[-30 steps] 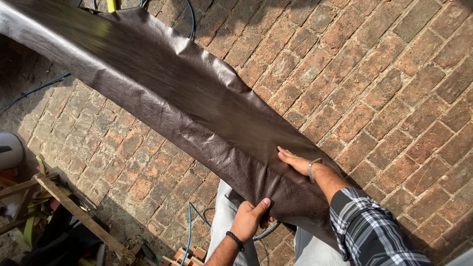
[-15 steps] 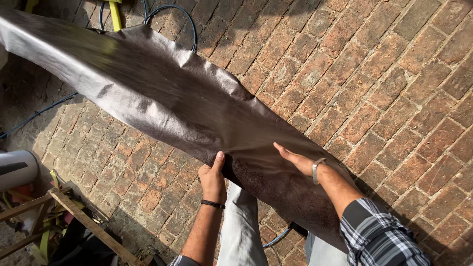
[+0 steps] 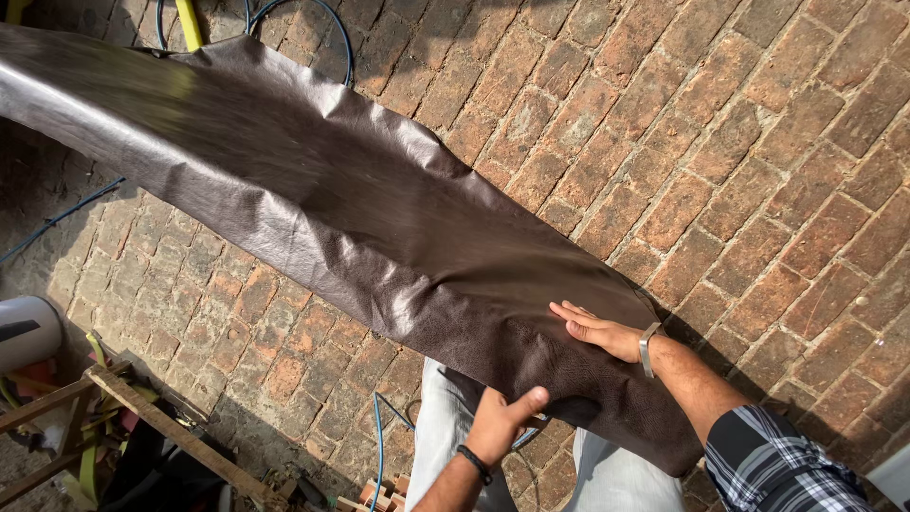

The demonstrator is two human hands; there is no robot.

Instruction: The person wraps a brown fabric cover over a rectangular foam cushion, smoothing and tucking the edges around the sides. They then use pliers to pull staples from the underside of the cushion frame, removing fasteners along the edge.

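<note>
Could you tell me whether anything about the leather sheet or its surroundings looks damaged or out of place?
No tear, hole or spill shows. The dark brown leather sheet is rumpled with creases near its middle. The right hand lies flat on it; the left hand grips its lower edge. Blue cables trail loosely over the brick paving.

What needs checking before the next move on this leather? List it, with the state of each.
1. Left hand grips the near edge of the leather, thumb on top: ok.
2. Right hand lies flat on the leather, fingers spread: ok.
3. Leather smooth: not ok, folds show along the lower edge at mid-length.
4. Far end free: cannot tell, it runs out of view at the upper left.
5. Blue cable clear of the legs: not ok, it runs beside the left knee.
6. Wooden frame clear of the leather: ok, it stands apart at the lower left.
</note>
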